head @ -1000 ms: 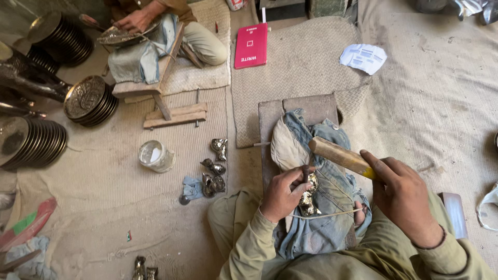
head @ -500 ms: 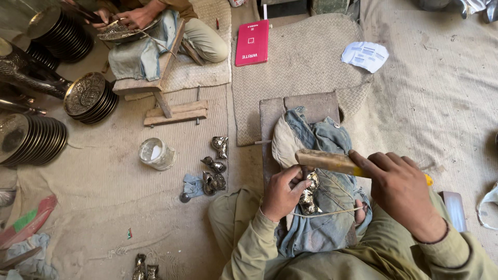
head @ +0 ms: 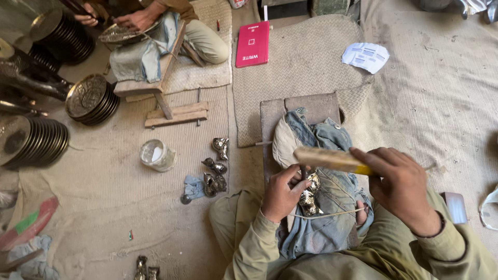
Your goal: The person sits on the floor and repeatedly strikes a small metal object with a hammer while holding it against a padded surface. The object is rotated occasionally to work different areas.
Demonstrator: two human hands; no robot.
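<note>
Over the lap cloth (head: 332, 228), left hand (head: 282, 193) pinches a punch on the shiny metal piece (head: 311, 194); right hand (head: 399, 184) grips the wooden mallet (head: 329, 158), mid-chasing, so a square tap looks due.

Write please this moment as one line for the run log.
left hand: pins small metal piece on denim pad | right hand: grips wooden mallet above it | beside: loose metal pieces, glass jar
</note>
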